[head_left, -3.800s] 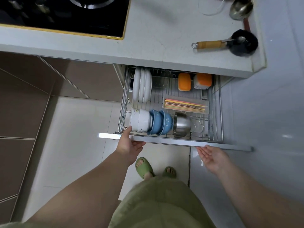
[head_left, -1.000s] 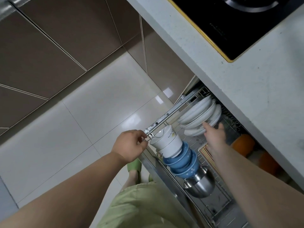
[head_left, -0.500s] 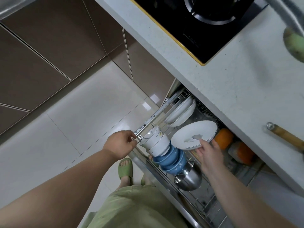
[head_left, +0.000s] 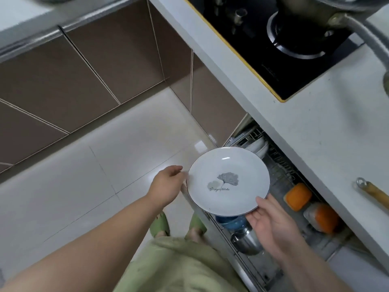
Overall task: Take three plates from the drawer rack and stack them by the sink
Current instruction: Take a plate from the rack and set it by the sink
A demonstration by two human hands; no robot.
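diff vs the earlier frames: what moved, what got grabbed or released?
The right hand pulled one white plate out of the rack and lifted it up and left, now face-up above the bowls. The left hand let go of the drawer rail and moved to the plate's left rim. Unchanged: drawer open, remaining plates upright in the rack, blue bowls, steel bowl and orange-lidded containers in place.

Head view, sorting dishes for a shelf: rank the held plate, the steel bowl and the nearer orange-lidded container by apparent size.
1. Plate, clearly largest, though it is held up nearer the camera.
2. Steel bowl, partly hidden by the right hand.
3. Orange-lidded container, looks close to the bowl, so unsure.
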